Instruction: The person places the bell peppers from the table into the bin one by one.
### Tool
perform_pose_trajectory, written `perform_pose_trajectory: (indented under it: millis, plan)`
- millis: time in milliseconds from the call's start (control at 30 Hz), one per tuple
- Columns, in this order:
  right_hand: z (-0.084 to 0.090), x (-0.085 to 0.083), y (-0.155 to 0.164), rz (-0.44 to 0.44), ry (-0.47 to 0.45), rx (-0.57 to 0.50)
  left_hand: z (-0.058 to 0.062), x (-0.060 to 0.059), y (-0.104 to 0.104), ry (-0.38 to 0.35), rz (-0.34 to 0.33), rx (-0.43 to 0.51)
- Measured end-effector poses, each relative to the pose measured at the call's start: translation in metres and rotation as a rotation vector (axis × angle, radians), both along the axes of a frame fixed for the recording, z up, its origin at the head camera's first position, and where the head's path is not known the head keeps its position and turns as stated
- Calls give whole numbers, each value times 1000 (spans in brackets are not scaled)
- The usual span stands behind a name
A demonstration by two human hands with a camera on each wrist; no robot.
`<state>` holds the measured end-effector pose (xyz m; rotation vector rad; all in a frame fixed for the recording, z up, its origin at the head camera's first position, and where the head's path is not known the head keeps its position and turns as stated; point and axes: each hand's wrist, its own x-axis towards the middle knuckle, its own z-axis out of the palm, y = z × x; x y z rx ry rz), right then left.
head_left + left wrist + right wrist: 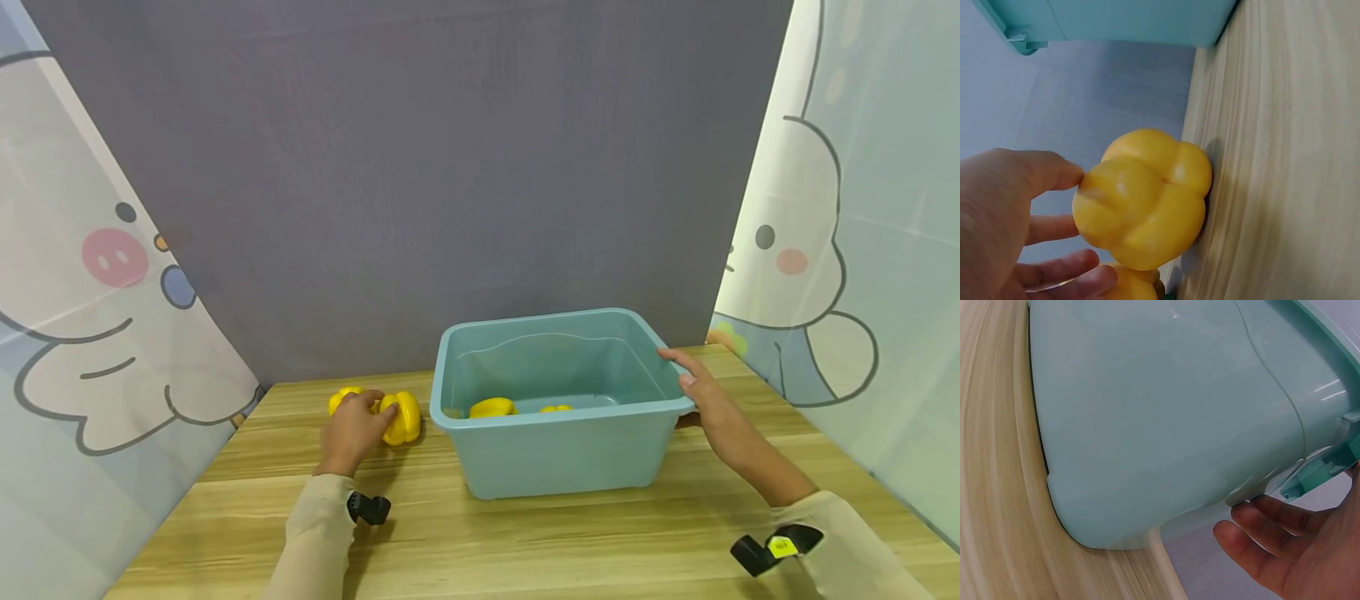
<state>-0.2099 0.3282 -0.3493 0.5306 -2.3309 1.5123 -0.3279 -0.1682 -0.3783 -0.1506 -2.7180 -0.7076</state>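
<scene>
My left hand has its thumb and fingers at a yellow bell pepper on the table, left of the bin. In the left wrist view the thumb touches one side of this lobed pepper, with a finger reaching behind it. A second yellow pepper sits close beside it, partly hidden by the fingers. My right hand grips the right rim of the blue-green plastic bin, thumb on top and fingers beneath the lip. Inside the bin lie a yellow pepper and another yellow piece, mostly hidden by the front wall.
The wood-grain table meets a grey backdrop behind the bin. Cartoon-printed curtains flank both sides. A black device is strapped to the left sleeve, and a similar one to the right.
</scene>
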Motion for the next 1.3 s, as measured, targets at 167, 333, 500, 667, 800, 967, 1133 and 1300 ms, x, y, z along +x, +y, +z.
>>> perform_pose_trajectory:
  millis: [167,333,500,667,800,967,1133,1300]
  plan:
    - [1,0,-1,-5,6,-1,-1,-1,3,-41,-5,-30]
    - [1,0,-1,-5,12,-1,-1,0,6,-84,-17,-49]
    - [1,0,-1,-3,18,-1,-3,0,8,-86,-33,-69]
    - [1,0,-1,-6,15,-8,-4,-1,9,-101,-50,-88]
    - [2,0,0,-11,8,-14,-4,0,11,-122,-72,-87]
    - [2,0,-1,-11,6,-17,-4,0,12,-158,-88,-72]
    - [2,0,-1,-9,8,-14,-3,5,13,-205,-118,-19]
    - [1,0,-1,-3,10,-10,-2,8,13,-246,-151,40]
